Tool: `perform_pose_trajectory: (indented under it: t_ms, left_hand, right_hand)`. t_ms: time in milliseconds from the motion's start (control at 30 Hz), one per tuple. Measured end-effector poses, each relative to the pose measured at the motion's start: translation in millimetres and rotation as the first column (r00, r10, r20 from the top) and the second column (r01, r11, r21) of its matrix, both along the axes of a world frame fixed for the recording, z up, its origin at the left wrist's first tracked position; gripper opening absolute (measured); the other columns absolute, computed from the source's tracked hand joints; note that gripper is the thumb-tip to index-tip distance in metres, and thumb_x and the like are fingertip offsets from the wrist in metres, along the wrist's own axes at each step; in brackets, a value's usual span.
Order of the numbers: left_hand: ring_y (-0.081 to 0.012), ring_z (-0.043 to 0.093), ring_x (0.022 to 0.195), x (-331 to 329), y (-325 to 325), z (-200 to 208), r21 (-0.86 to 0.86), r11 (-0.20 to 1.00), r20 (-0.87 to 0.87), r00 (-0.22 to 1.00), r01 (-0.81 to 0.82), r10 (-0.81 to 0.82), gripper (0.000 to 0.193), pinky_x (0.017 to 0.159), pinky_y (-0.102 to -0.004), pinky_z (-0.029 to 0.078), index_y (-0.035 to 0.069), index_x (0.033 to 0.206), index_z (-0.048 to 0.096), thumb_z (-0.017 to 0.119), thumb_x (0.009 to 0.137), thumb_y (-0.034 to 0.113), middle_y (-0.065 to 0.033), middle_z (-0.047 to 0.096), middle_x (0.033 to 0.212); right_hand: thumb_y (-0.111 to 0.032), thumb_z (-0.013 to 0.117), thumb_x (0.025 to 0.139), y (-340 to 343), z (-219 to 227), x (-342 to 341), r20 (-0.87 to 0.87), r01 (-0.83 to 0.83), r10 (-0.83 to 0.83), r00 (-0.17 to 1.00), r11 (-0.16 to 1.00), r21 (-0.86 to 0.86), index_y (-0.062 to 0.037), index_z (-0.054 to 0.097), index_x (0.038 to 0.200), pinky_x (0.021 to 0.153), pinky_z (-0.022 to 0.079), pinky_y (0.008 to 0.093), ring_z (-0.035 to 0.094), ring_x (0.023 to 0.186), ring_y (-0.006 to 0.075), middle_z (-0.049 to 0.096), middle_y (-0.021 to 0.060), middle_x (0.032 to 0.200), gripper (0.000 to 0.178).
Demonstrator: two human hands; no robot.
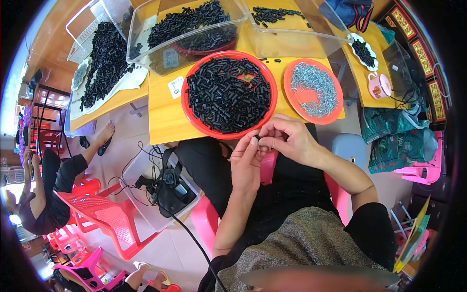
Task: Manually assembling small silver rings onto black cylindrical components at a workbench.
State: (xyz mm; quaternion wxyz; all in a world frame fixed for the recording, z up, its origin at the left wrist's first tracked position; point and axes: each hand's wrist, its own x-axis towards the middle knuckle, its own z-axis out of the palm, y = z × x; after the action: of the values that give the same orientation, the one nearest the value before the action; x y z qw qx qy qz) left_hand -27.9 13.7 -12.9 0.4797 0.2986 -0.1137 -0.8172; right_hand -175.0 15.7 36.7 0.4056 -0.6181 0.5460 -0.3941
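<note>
Just in front of the table edge, my two hands meet over my lap. My left hand (246,158) is closed, with thumb and fingers pinching a small black cylindrical piece (257,138). My right hand (291,141) is closed too, its thumb and fingertips pressed at the same piece; whether a screw is between them is hidden. Right beyond the hands stands a red round basin (185,104) heaped with short black tubular pieces (228,92). To its right, an orange-red plate (296,109) carries a pile of small silvery screws (318,90).
Clear plastic bins (141,61) with more black pieces stand at the back of the yellow table (163,121). Another heap (104,58) lies on the left table. A pink mug (379,86) is at right. A white box with cables (146,168) sits on the floor, near a red chair (107,214) and a seated person (63,175).
</note>
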Motion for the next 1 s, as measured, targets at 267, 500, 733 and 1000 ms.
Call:
perform_pose_trajectory:
  t_ms: [267,500,733,1000]
  left_hand:
    - [-0.0112,0.057,0.074,20,-18,-13,0.044,0.996,-0.027,0.997,-0.075,0.076,0.024,0.069,-0.0216,0.046,0.000,0.113,0.057,0.056,0.091,0.009,-0.0078,0.063,0.092]
    - [-0.0109,0.057,0.074,23,-21,-9,0.058,0.998,0.009,0.999,-0.040,0.039,0.023,0.068,-0.0215,0.046,-0.001,0.112,0.057,0.055,0.091,0.009,-0.0081,0.063,0.092]
    - [-0.0117,0.059,0.076,26,-21,-13,0.047,0.999,0.000,1.000,-0.015,0.015,0.022,0.069,-0.0218,0.049,0.002,0.111,0.057,0.056,0.091,0.011,-0.0074,0.064,0.091]
    - [-0.0121,0.059,0.076,25,-20,-12,0.063,0.998,0.003,1.000,-0.017,0.017,0.022,0.068,-0.0219,0.048,0.001,0.111,0.057,0.056,0.090,0.010,-0.0083,0.064,0.092]
  right_hand:
    - [-0.014,0.068,0.078,-88,-19,-27,-0.432,-0.152,0.004,0.902,0.939,-0.309,-0.0058,0.064,0.093,0.069,0.048,0.0347,0.058,0.079,0.0248,0.055,0.0084,0.086,0.018]
    - [-0.010,0.068,0.073,-183,-40,-39,-0.630,-0.473,0.233,0.741,0.847,-0.242,-0.0043,0.065,0.092,0.079,0.047,0.0367,0.058,0.089,0.0290,0.057,0.0110,0.092,0.020]
    - [-0.008,0.065,0.076,-205,-34,-44,-0.592,-0.349,0.160,0.790,0.911,-0.219,-0.0024,0.066,0.096,0.077,0.049,0.0396,0.063,0.084,0.0318,0.066,0.0171,0.086,0.021]
    - [-0.008,0.062,0.078,-185,-24,-68,-0.370,-0.178,0.105,0.923,0.969,-0.169,-0.0036,0.067,0.092,0.076,0.049,0.0361,0.064,0.081,0.0263,0.067,0.0129,0.084,0.015]
